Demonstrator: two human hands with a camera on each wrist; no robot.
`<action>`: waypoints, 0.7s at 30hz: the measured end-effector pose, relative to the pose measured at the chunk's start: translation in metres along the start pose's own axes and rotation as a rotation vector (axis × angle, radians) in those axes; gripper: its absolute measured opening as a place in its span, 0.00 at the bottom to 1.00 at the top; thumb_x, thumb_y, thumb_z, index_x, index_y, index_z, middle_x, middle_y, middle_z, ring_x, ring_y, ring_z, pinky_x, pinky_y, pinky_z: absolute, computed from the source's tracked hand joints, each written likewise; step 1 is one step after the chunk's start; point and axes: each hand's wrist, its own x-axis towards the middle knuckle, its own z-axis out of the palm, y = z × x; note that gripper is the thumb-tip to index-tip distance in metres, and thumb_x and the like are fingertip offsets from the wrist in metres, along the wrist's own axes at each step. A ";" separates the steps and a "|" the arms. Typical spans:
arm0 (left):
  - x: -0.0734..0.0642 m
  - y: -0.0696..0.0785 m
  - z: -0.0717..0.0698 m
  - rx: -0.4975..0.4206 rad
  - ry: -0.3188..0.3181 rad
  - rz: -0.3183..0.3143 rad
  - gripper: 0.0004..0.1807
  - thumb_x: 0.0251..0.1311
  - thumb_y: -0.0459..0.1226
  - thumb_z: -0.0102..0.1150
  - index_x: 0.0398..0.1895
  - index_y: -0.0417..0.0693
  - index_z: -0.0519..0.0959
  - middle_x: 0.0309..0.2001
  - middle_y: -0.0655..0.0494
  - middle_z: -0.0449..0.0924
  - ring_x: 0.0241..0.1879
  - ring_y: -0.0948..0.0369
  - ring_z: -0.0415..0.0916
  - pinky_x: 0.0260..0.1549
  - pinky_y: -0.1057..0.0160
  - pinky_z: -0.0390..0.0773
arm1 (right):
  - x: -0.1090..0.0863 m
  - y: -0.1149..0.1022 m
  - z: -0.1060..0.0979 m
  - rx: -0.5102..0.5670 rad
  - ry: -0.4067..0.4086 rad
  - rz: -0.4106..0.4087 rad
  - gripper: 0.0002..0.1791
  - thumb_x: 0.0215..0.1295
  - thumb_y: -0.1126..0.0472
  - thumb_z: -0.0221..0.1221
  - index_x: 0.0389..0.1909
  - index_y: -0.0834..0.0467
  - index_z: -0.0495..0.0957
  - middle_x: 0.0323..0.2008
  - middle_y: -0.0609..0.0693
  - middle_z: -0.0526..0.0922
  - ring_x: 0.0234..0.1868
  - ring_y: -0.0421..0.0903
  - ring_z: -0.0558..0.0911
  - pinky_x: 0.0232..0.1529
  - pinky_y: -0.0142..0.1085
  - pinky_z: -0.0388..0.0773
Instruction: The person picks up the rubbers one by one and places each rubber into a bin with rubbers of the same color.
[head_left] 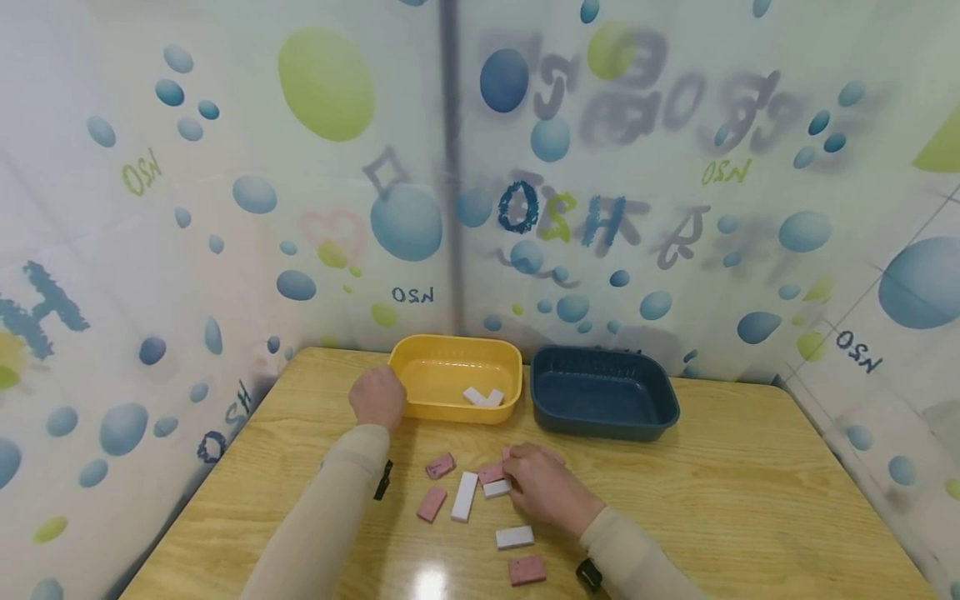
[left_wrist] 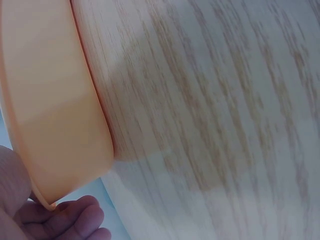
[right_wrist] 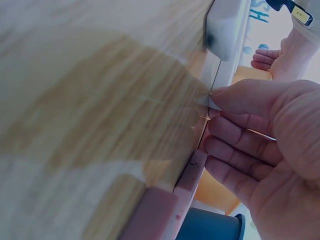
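Note:
My left hand [head_left: 378, 400] grips the left end of a yellow plastic bin [head_left: 456, 412], thumb and fingers around its rim in the left wrist view. Two or so small white blocks [head_left: 483, 397] lie inside that bin. Over the middle of the table, my right hand [head_left: 551, 490] pinches the end of a small white eraser-like block [head_left: 496, 489], mostly hidden by the fingers in the right wrist view. Right beside it is a pink block [head_left: 491, 473]; further pink ones lie partly hidden behind the hand.
A dark blue bin [head_left: 604, 425] stands right of the yellow one. Nearer on the wooden table [head_left: 712, 500] lie a long white block [head_left: 464, 497], another white block [head_left: 514, 537] and pink blocks [head_left: 432, 504]. A patterned curtain [head_left: 420, 317] hangs behind.

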 end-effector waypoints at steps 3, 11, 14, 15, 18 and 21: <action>0.000 0.000 0.000 0.001 -0.003 -0.001 0.19 0.70 0.31 0.50 0.17 0.40 0.74 0.16 0.48 0.74 0.16 0.58 0.74 0.12 0.61 0.72 | 0.000 0.000 0.001 -0.002 0.003 -0.005 0.04 0.58 0.65 0.70 0.30 0.56 0.84 0.35 0.48 0.84 0.40 0.44 0.82 0.45 0.41 0.81; 0.002 0.000 -0.001 0.007 -0.004 0.004 0.18 0.70 0.32 0.51 0.19 0.38 0.76 0.18 0.47 0.76 0.18 0.57 0.76 0.14 0.59 0.74 | 0.000 0.001 0.002 -0.003 0.014 -0.017 0.02 0.59 0.65 0.69 0.32 0.56 0.84 0.36 0.48 0.84 0.41 0.45 0.83 0.47 0.42 0.81; 0.003 0.000 0.000 0.003 -0.009 0.000 0.17 0.70 0.32 0.51 0.20 0.38 0.77 0.18 0.47 0.76 0.19 0.56 0.76 0.15 0.58 0.75 | -0.001 0.001 0.002 0.006 0.028 -0.020 0.02 0.59 0.65 0.68 0.31 0.56 0.84 0.38 0.49 0.84 0.42 0.46 0.83 0.49 0.43 0.81; 0.003 0.000 0.000 0.002 -0.011 -0.002 0.18 0.70 0.32 0.51 0.20 0.38 0.77 0.18 0.47 0.76 0.19 0.56 0.76 0.15 0.58 0.75 | -0.001 0.000 0.001 0.011 0.036 -0.022 0.03 0.58 0.65 0.68 0.31 0.56 0.83 0.38 0.49 0.85 0.43 0.46 0.83 0.49 0.43 0.81; 0.003 0.000 0.001 0.003 -0.013 -0.006 0.18 0.70 0.32 0.50 0.18 0.39 0.76 0.17 0.47 0.76 0.18 0.57 0.76 0.14 0.59 0.73 | -0.001 0.000 0.000 0.028 0.065 -0.031 0.03 0.58 0.66 0.67 0.32 0.56 0.83 0.39 0.49 0.84 0.43 0.45 0.82 0.49 0.42 0.81; 0.002 0.000 0.000 0.003 -0.013 -0.008 0.19 0.70 0.31 0.50 0.17 0.40 0.74 0.16 0.48 0.74 0.16 0.58 0.74 0.12 0.61 0.71 | -0.001 -0.001 -0.001 0.030 0.098 -0.049 0.04 0.57 0.66 0.66 0.32 0.56 0.82 0.36 0.48 0.81 0.40 0.44 0.80 0.46 0.40 0.81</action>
